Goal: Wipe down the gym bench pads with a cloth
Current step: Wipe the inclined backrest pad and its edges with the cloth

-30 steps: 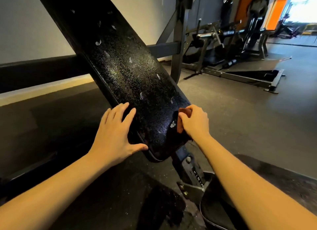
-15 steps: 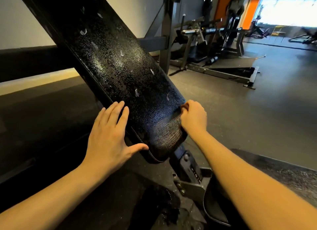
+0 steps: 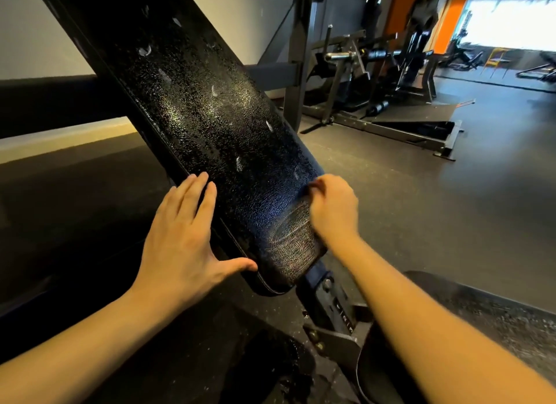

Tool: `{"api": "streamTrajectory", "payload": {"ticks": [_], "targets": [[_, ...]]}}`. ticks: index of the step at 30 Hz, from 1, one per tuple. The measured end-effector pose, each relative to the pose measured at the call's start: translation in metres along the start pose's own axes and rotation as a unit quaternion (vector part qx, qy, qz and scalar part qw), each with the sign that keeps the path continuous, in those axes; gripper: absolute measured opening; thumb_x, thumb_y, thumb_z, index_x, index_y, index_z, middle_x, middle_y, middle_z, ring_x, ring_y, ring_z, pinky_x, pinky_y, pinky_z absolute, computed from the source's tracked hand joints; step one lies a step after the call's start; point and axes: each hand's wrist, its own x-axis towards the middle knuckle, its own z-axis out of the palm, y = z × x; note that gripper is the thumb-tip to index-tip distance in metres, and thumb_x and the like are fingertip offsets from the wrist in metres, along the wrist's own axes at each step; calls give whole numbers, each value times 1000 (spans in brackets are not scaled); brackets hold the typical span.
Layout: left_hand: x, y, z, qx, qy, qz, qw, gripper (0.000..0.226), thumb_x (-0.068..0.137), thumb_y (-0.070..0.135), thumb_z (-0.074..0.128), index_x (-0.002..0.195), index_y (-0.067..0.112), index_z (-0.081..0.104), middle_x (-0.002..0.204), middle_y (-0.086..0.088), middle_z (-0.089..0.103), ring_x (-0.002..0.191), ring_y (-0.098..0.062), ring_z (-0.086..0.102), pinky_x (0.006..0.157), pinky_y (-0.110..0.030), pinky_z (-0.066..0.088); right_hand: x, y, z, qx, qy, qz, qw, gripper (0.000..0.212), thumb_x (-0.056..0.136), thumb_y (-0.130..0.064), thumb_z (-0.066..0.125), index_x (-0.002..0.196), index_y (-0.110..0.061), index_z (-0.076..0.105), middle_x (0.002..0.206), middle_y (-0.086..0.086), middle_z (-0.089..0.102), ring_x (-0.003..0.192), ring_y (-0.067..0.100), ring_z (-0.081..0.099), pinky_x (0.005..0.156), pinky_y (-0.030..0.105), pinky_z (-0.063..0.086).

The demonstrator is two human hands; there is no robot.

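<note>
The back pad (image 3: 210, 117) is black and shiny, dotted all over with tiny bright drops and a few white blobs, with swirly grey smear lines near its bottom end. A tiny bit of red-brown cloth (image 3: 313, 186) shows at its edge. The floor (image 3: 421, 208) is grey with little specks. A far pillar (image 3: 448, 18) is orange.

two bare hands: left hand (image 3: 183, 238) and right hand (image 3: 334, 211). two black pads: the tilted back pad (image 3: 210, 117) and the seat pad (image 3: 481, 313). one cloth (image 3: 313, 186), only a reddish sliver showing. one numbered bracket (image 3: 343, 316). one yellow chair (image 3: 496, 57).
</note>
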Motion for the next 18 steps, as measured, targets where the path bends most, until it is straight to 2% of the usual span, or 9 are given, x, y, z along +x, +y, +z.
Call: {"api": "streamTrajectory", "payload": {"ticks": [1, 3, 5, 7, 9, 11, 13, 15, 18], "targets": [[0, -1, 0, 7, -5, 4, 1000, 135, 62, 97, 51, 154, -1, 35, 163, -17, 30, 153, -33, 23, 126, -50, 18, -20, -23, 0, 30, -16, -77, 996, 19, 95, -15, 54, 104, -12, 71, 102, 9, 66, 97, 31, 62, 83, 40, 49], [2, -4, -1, 14, -3, 13, 1000, 132, 63, 95, 47, 152, -1, 38, 161, -17, 33, 152, -34, 27, 126, -51, 18, -72, -47, -8, 80, -92, -253, 960, 21, 92, -15, 54, 106, -9, 69, 97, 10, 62, 92, 30, 57, 79, 38, 45], [4, -10, -5, 16, 4, 19, 1000, 127, 64, 93, 46, 150, 0, 42, 159, -16, 37, 149, -34, 32, 125, -53, 20, -84, -28, -19, 86, -126, -331, 931, 25, 91, -15, 53, 109, -6, 68, 96, 11, 60, 90, 30, 56, 78, 36, 45], [7, -17, -9, 17, 17, 12, 1000, 126, 64, 93, 47, 150, 1, 43, 157, -16, 38, 148, -35, 33, 125, -56, 20, -51, 14, -19, 29, -80, -257, 963, 22, 92, -14, 55, 109, -9, 69, 99, 8, 63, 95, 29, 59, 82, 38, 50], [10, -20, -12, 9, 30, -7, 999, 131, 62, 95, 49, 151, 0, 40, 158, -17, 36, 149, -35, 31, 125, -56, 19, -3, 47, -14, -29, -34, -87, 995, 18, 98, -19, 54, 106, -11, 68, 104, 9, 65, 99, 32, 62, 82, 42, 51], [11, -18, -10, -11, 31, -27, 999, 136, 59, 95, 55, 154, -1, 35, 161, -17, 31, 150, -35, 27, 126, -53, 17, 31, 44, -4, -50, -16, 19, 998, 18, 99, -19, 53, 103, -8, 66, 106, 14, 66, 96, 36, 62, 78, 42, 51], [11, -16, -9, -21, 35, -37, 998, 138, 55, 90, 58, 155, -1, 32, 162, -17, 29, 151, -34, 25, 126, -50, 17, 33, 3, 8, -39, -4, 7, 999, 15, 98, -18, 54, 102, -8, 65, 104, 13, 65, 95, 34, 62, 79, 42, 51], [12, -17, -9, -27, 35, -43, 998, 140, 53, 91, 57, 155, -2, 31, 162, -18, 28, 151, -35, 25, 126, -51, 18, 3, -41, 13, 22, -5, -82, 996, 14, 97, -18, 56, 102, -10, 66, 101, 11, 64, 94, 32, 61, 80, 45, 50], [14, -20, -9, -34, 30, -51, 998, 145, 50, 95, 50, 155, -3, 29, 163, -20, 25, 152, -36, 24, 125, -52, 19, -78, -51, -10, 81, -96, -242, 962, 22, 96, -21, 52, 109, -11, 66, 100, 7, 61, 93, 26, 58, 81, 37, 47]]}}
